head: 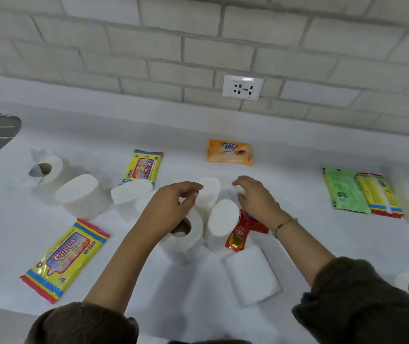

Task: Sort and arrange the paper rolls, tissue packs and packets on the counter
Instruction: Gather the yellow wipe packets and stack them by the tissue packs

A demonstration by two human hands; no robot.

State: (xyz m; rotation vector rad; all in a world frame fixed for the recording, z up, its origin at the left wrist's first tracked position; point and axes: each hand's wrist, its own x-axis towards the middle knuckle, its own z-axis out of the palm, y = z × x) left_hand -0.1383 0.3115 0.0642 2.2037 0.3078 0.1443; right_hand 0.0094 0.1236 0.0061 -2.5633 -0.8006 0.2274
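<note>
- Mid-frame, the left hand (173,197) and right hand (253,197) flank an upright paper roll (208,192).
- Both hands' fingers loosely curled, holding nothing.
- Left fingertips nearer, almost touching it.

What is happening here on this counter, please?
A person is sorting paper goods on a white counter. Both hands hover over a cluster of white paper rolls in the middle: the left hand and right hand are open, and neither clearly grips anything. Red sauce packets lie under the right wrist. Two yellow Giggles packs lie on the left, an orange Tender Love pack at the back, and green and yellow packs on the right.
</note>
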